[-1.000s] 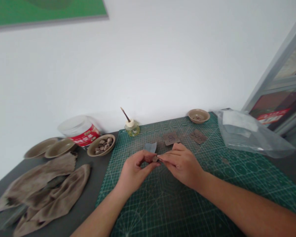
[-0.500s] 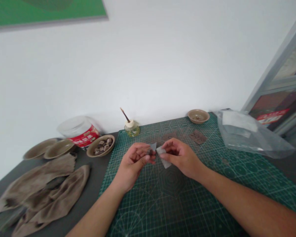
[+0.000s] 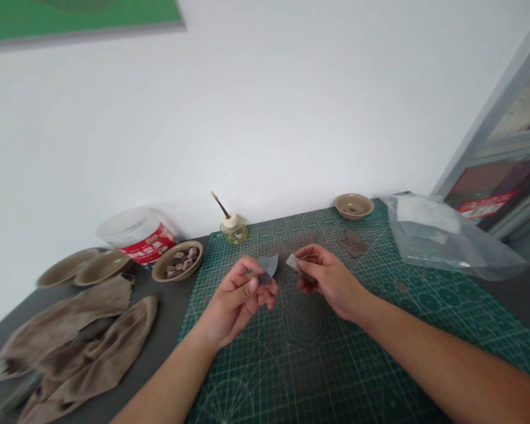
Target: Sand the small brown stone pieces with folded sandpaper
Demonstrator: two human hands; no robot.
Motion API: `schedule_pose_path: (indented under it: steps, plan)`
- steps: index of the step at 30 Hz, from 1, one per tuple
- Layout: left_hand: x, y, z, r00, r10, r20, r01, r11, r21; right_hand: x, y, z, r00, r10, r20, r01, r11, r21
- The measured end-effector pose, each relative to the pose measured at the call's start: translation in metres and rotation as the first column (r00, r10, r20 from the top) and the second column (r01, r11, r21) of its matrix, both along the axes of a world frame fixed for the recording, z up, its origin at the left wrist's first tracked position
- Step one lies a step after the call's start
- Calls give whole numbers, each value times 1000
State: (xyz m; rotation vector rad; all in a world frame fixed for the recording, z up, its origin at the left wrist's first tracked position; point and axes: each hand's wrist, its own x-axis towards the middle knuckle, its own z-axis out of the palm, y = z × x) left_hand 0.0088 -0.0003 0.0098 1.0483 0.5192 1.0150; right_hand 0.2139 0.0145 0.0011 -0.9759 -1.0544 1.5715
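While the left hand (image 3: 242, 297) pinches a small dark piece (image 3: 264, 278) between thumb and fingers, its other fingers loosely spread, the right hand (image 3: 329, 277) has its thumb and curled fingers closed on a pale grey strip (image 3: 292, 260). Piece and strip are apart, above the green mat (image 3: 256, 365).

Progress (judged): one piece mid-handling; its surface condition cannot be told. Bowl beyond and left of the left hand, the lump bowl (image 3: 158, 274), holds many brownish lumps (image 3: 183, 262); bowl beyond the right hand, the far bowl (image 3: 354, 216), shows only a few bits, too small to identify. No count of handled pieces possible.

Just beyond the left fingers: curled grey sheet (image 3: 270, 264).

Versus 1.0 s earlier: hands then met at the piece; now a clear gap separates them, left fingers looser. Both bowls look unmoved beside the mat and on it.
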Motion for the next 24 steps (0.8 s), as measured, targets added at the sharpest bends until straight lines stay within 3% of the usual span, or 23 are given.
schedule_pose_path:
  steps: [5,12,18,21,24]
  plan:
    - [0,-1,2,1000,-20,-9,20,1000,-10,-1,-1,-1,991,-12,132,4,998,61]
    - [-4,4,-1,997,79,-4,-79,997,-3,1,-6,2,965,172,197,-208,962,179]
    - [-6,6,-2,988,150,-42,-149,989,22,3,-7,2,903,90,421,-235,922,308]
    - [-6,7,-2,987,153,-58,-151,988,29,2,-10,-2,882,216,418,-341,906,252]
    - [-6,7,-3,986,149,-78,-147,989,32,0,-12,-8,806,260,533,-458,843,282]
